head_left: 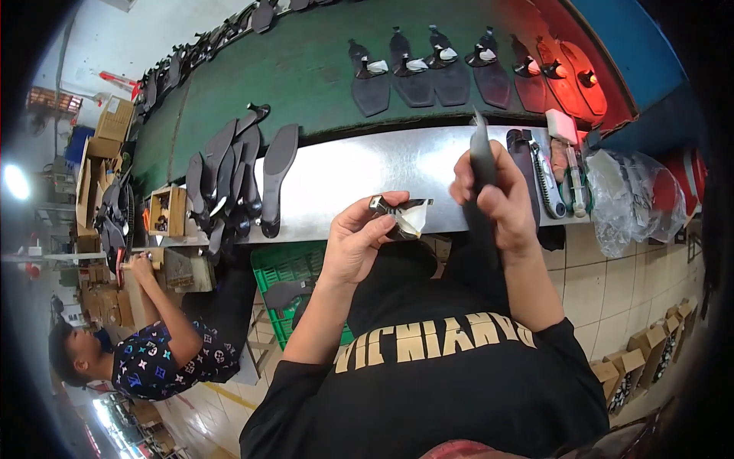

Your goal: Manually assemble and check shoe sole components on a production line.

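My left hand [353, 243] pinches a black sandal strap [396, 226] with a shiny metal piece at one end and a white underside showing. In my right hand [506, 200] is a black sandal sole [480, 218], upright and seen almost edge-on, its upper tip blurred. Strap and sole are apart, both held over the near edge of the metal ledge [367, 164]. A single dark sole [280, 157] lies on this ledge to the left, beside a heap of black sandal soles [229, 164].
Beyond the ledge, a green work surface [290, 76] carries a row of sandals [449, 76], red-lit at right. A utility knife [541, 180] and clear plastic bag [638, 199] lie at right. A green crate [267, 268] stands below. Another person [172, 344] works at left.
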Available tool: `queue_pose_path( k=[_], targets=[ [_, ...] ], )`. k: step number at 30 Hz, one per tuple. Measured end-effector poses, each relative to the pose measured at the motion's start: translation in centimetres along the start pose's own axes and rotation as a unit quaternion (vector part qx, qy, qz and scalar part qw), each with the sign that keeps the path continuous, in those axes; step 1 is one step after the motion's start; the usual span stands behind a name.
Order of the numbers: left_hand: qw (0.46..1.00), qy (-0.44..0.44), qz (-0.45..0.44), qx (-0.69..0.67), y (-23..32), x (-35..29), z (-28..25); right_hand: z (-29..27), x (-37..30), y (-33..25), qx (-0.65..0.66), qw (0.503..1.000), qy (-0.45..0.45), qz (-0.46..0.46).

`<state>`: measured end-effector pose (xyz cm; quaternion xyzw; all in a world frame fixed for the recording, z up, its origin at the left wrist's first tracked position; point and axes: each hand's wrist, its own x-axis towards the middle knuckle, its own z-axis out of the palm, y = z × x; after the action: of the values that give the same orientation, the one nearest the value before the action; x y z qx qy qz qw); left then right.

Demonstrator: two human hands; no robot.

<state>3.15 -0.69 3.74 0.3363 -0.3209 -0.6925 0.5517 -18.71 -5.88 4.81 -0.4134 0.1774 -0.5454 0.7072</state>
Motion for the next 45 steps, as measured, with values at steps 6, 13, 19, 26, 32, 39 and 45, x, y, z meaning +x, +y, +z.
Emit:
queue_pose_path(
  k=[6, 13, 19, 26, 32, 39, 45],
  targets=[
    [0.999, 0.026, 0.030, -0.013, -0.4, -1.6, -1.0, 1.7, -4.3, 0.5, -0.339, 0.940, -0.026, 0.032],
    [0.995, 0.053, 0.074, 0.039, -0.8, -1.6, -0.8, 2.4, -5.1, 1.0, -0.323, 0.946, -0.007, -0.019],
    [0.990, 0.109, 0.086, 0.024, -1.8, -1.7, -1.9, 2.6, -5.2, 0.6, -0.385, 0.922, -0.035, -0.011],
    [0.998, 0.056, -0.003, -0.031, 0.0, -1.5, -0.4, 2.8, -5.9, 1.7, -0.339, 0.941, 0.002, -0.006],
    [0.999, 0.026, 0.039, 0.019, -1.0, -2.0, -1.6, 2.5, -6.0, 1.9, -0.333, 0.943, -0.027, -0.002],
    [0.998, 0.014, 0.054, 0.032, -1.3, -2.2, -1.7, 2.7, -5.8, 1.6, -0.364, 0.931, -0.022, -0.012],
    [0.998, 0.013, 0.051, 0.033, -1.2, -2.2, -1.6, 2.5, -6.0, 1.8, -0.348, 0.937, -0.018, 0.009]
  ],
)
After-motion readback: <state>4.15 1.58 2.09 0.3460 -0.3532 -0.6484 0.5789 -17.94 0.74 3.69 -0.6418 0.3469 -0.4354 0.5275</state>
